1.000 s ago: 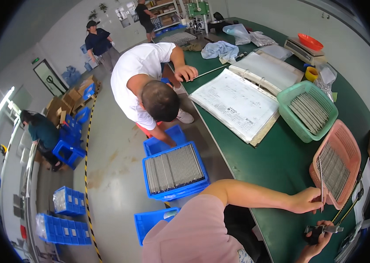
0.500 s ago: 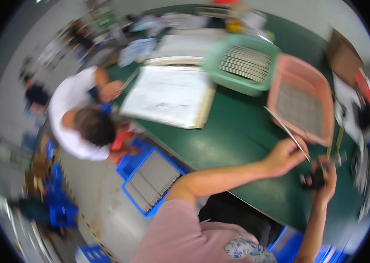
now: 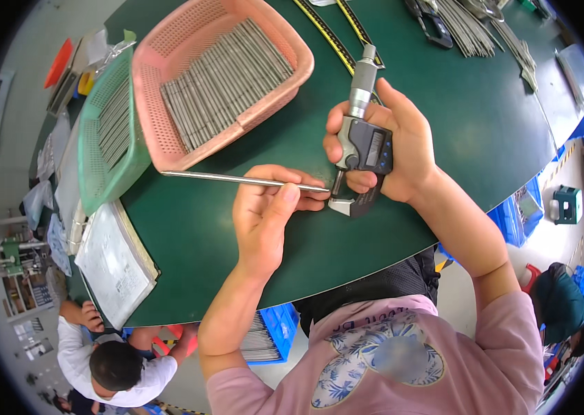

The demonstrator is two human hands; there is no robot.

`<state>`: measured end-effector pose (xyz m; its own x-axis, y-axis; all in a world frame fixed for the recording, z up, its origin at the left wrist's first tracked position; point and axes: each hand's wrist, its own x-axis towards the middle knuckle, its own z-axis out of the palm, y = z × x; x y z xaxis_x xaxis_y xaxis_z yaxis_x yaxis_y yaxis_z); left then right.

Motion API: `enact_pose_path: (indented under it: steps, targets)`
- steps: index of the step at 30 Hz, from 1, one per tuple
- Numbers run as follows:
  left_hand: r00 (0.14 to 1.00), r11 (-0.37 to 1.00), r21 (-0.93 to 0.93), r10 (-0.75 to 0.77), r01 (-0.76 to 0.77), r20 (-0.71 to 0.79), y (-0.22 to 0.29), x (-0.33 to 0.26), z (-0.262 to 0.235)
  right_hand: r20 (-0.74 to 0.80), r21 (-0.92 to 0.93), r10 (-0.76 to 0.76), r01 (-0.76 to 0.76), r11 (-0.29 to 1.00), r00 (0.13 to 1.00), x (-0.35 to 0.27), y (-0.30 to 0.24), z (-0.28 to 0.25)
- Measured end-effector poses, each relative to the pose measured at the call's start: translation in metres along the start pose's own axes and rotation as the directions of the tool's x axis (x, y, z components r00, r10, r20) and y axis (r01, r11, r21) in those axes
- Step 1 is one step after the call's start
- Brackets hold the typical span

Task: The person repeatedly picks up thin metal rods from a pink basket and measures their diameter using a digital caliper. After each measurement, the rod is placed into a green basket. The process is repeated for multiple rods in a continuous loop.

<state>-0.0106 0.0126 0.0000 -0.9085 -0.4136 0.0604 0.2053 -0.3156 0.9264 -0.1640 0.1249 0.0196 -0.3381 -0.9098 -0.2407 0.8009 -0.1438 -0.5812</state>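
Note:
My left hand [image 3: 268, 214] pinches a long thin metal rod [image 3: 237, 180] that lies level over the green table [image 3: 250, 263]. Its right end sits in the jaw of a digital micrometer [image 3: 362, 149], which my right hand [image 3: 402, 142] grips upright by its dark body. Just behind the rod stands a pink basket [image 3: 161, 131] filled with several similar rods.
A green basket [image 3: 116, 173] of rods stands left of the pink one, with an open ledger [image 3: 112, 266] near the table's edge. More rods [image 3: 468, 28] and tools lie at the far right. A person in white [image 3: 109, 363] crouches on the floor at lower left. Blue crates [image 3: 268, 332] sit under the table.
The view has swung down and closer onto my hands. The rod, held slanting up before, now lies level with its end in the micrometer's jaw.

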Motion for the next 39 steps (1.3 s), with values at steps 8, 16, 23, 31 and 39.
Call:
enact_pose_path:
  steps: [8, 16, 23, 31, 39]
  targets:
    - [0.999, 0.999, 0.009, -0.048, 0.048, 0.005, 0.0018, -0.0011, 0.0, 0.021, 0.021, 0.027, -0.027, 0.999, 0.999, 0.0028, 0.001, 0.0]
    - [0.998, 0.998, 0.011, -0.069, 0.069, 0.003, 0.002, -0.0004, 0.0012, 0.025, 0.012, 0.045, -0.045, 0.999, 0.999, 0.0031, -0.0007, 0.0006]
    - [0.998, 0.998, 0.032, -0.062, 0.062, -0.008, 0.0023, -0.0015, 0.0033, 0.008, 0.009, 0.049, -0.049, 0.999, 0.999, 0.0013, -0.0007, 0.0027]
    - [0.998, 0.998, 0.033, -0.057, 0.057, 0.0, 0.0013, -0.0016, 0.0014, -0.021, -0.058, -0.029, 0.028, 0.998, 0.999, 0.0008, 0.0011, 0.0049]
    - [1.0, 0.998, 0.068, -0.012, 0.013, -0.016, -0.0005, -0.0016, 0.0039, 0.0, -0.059, -0.031, 0.031, 0.998, 1.0, -0.0007, 0.0006, 0.0051]
